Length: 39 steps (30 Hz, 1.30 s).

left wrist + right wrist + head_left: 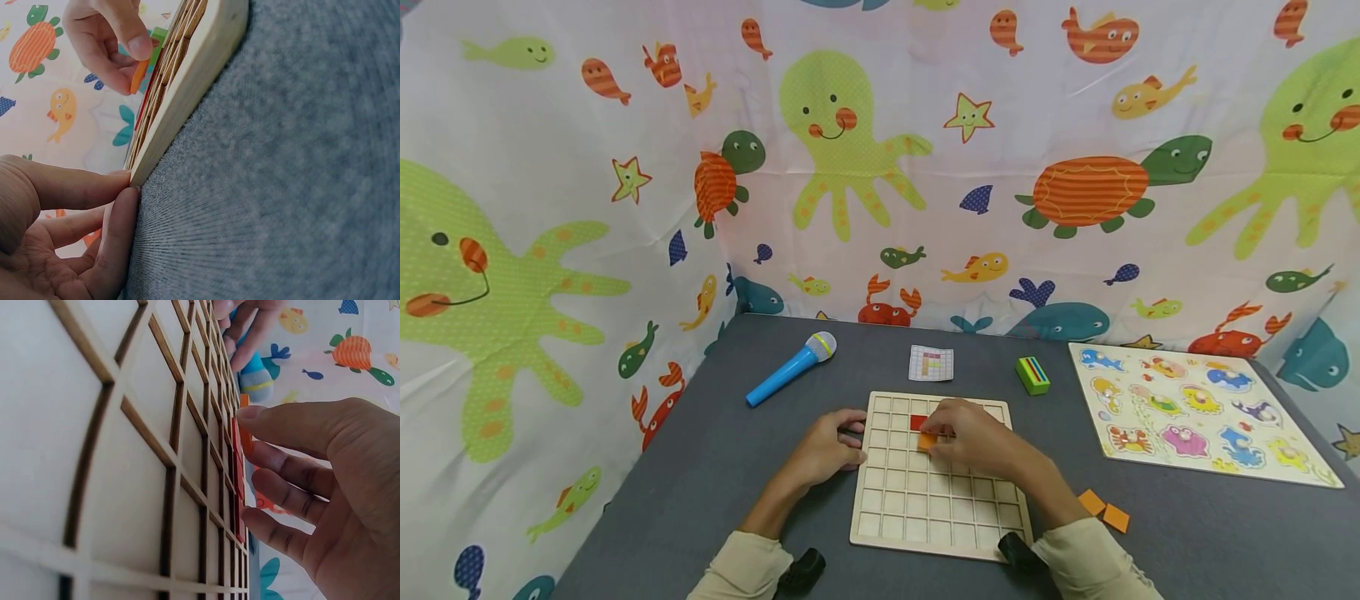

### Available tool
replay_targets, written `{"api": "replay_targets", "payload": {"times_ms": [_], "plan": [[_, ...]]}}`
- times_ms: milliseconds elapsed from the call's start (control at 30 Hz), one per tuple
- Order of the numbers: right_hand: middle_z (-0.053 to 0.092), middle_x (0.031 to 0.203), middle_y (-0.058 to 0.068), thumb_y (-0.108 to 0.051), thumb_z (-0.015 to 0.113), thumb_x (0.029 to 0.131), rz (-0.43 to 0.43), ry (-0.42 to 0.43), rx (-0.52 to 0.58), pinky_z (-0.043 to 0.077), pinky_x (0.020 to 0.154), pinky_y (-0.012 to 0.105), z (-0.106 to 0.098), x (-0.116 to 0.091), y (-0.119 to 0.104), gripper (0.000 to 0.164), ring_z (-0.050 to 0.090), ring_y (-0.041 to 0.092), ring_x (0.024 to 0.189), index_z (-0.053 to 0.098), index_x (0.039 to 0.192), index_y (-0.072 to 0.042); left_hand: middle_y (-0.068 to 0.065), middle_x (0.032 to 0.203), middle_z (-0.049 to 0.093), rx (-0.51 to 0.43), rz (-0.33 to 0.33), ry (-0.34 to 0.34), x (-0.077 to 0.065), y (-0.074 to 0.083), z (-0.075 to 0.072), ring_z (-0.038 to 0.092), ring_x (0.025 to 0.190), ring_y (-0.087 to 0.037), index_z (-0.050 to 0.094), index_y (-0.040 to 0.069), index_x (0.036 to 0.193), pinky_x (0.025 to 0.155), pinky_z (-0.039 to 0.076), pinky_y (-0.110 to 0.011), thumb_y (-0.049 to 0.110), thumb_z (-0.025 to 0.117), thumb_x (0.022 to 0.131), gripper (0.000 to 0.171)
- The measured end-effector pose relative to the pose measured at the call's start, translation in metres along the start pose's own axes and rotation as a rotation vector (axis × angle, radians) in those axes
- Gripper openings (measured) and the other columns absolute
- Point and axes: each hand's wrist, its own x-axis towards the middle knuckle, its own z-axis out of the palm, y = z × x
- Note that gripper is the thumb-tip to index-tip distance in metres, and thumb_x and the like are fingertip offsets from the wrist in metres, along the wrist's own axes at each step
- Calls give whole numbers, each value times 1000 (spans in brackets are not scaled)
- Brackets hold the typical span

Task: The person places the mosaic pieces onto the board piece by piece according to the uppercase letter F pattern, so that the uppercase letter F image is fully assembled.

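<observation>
A square wooden grid board (pixel 891 504) lies on the dark table. My left hand (pixel 829 450) holds its left edge, thumb and a finger (pixel 81 187) meeting at the rim in the left wrist view. Over the upper middle of the board, my right hand (pixel 973 433) pinches an orange square tile (pixel 927 442) between thumb and fingers; in the right wrist view the tile (pixel 245 434) stands tilted on edge. Red tiles (pixel 238 469) sit in the grid beside it, partly hidden by the right hand in the head view.
Two loose orange tiles (pixel 1103 510) lie right of the board, near the right forearm. Behind are a blue toy microphone (pixel 786 372), a small pattern card (pixel 932 364) and a green striped block (pixel 1033 376). A sea-animal puzzle board (pixel 1202 417) lies at right.
</observation>
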Motion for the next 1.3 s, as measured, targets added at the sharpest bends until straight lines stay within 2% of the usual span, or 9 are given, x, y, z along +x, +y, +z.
{"api": "replay_targets", "payload": {"times_ms": [267,733,1067,1300], "plan": [[71,107,0,-14,81,94,-28,10,-18,56,86,35,4,6,-3,22,63,18,98,81,115,-7,-19,127,63,-4,22,8,0,-1,0,68,101,-23,59,-4,145,75,64,-35,-11,76,82,65],[70,113,0,-16,82,94,43,14,-29,55,94,42,8,9,-2,27,60,16,104,80,120,-8,-19,128,62,-20,14,8,-2,1,1,67,100,-23,58,-4,145,74,64,-35,-12,77,82,66],[72,112,1,-11,81,94,-4,14,-32,56,93,41,8,9,-4,27,62,18,103,79,120,-6,-18,127,63,-3,13,11,-1,1,0,67,99,-21,59,-4,145,74,64,-36,-11,77,82,66],[71,111,0,-9,80,94,21,15,-39,56,91,39,8,9,-5,25,62,16,101,80,119,-7,-19,127,63,-9,19,9,-2,1,0,68,101,-23,58,-5,145,74,64,-35,-11,76,82,66]]}}
